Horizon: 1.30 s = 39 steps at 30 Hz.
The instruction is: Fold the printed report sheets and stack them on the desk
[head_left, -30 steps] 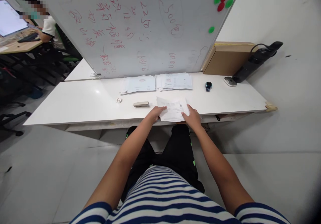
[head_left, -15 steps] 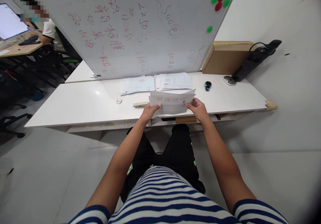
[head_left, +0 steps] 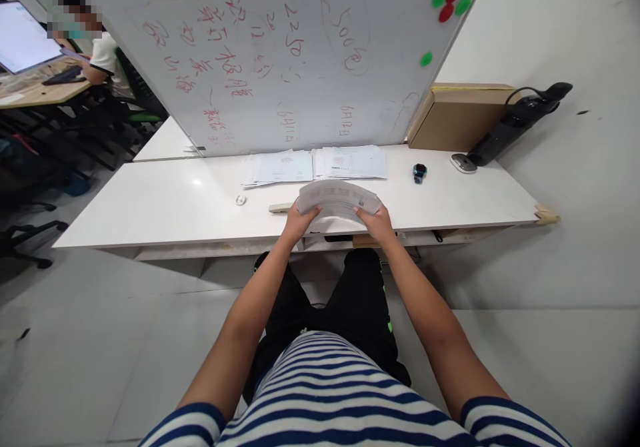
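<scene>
Printed sheets of paper (head_left: 340, 197) bow upward in an arch between my two hands, above the front of the white desk. My left hand (head_left: 301, 220) is closed on their left end, thumb on top. At the right end my right hand (head_left: 375, 220) grips them the same way. A stapler (head_left: 279, 209), pale and partly hidden, lies on the desk beside my left hand. Just behind the sheets are two paper stacks side by side, a left stack (head_left: 285, 167) and a right stack (head_left: 353, 163).
A whiteboard (head_left: 300, 67) with red writing stands behind the stacks. On the right are a wristwatch (head_left: 419, 173), a computer mouse (head_left: 463, 163), a black bottle (head_left: 520, 123) and a cardboard box (head_left: 460, 120). A small white object (head_left: 241, 200) lies left. Another person (head_left: 107, 63) sits far left.
The sheets have gone from nearly flat to strongly arched. My right hand has moved left, closer to my left hand. The view has shifted slightly.
</scene>
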Motion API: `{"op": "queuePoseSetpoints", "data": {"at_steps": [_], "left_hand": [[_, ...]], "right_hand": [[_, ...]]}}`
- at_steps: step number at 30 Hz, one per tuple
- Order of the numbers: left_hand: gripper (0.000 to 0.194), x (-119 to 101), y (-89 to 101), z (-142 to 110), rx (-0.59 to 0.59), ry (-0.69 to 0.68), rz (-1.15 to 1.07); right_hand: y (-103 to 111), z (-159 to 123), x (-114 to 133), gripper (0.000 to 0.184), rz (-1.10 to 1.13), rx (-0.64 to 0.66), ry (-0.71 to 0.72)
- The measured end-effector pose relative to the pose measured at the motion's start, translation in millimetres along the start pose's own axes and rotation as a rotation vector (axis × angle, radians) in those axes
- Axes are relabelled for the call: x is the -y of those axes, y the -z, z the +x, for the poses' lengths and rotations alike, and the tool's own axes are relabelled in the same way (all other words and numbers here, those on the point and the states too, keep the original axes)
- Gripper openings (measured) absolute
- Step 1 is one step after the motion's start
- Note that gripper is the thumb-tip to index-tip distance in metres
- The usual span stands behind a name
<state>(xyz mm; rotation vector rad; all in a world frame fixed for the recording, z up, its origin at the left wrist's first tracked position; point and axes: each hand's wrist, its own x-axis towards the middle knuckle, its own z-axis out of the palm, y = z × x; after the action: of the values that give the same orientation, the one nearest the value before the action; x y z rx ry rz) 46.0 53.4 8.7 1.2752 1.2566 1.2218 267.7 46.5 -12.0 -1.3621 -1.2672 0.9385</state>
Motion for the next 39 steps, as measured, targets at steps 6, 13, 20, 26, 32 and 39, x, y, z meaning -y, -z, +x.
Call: {"op": "queuePoseSetpoints", "data": {"at_steps": [6, 13, 20, 26, 32, 39], "left_hand": [[0.045, -2, 3.5, 0, 0.010, 0.066, -0.015], [0.043, -1, 4.8, 0, 0.001, 0.084, -0.029], [0.046, 0, 6.6, -3, -0.038, 0.086, -0.044], [0.047, -5, 5.1, -3, -0.049, 0.003, -0.055], [0.050, -11, 11.2, 5, -0.070, -0.070, -0.013], [0.044, 7, 14.2, 3, -0.040, -0.048, -0.017]], "right_hand": [[-15, -7, -2, 0.049, -0.033, -0.091, -0.005], [-17, -8, -4, 0.045, -0.027, -0.021, -0.035], [-20, -12, -3, 0.045, -0.024, -0.029, -0.041], [-24, -13, -3, 0.045, -0.026, -0.081, -0.041], [-26, -18, -4, 0.047, -0.032, -0.035, -0.057], [-23, -13, -3, 0.048, -0.011, -0.027, -0.027]]}}
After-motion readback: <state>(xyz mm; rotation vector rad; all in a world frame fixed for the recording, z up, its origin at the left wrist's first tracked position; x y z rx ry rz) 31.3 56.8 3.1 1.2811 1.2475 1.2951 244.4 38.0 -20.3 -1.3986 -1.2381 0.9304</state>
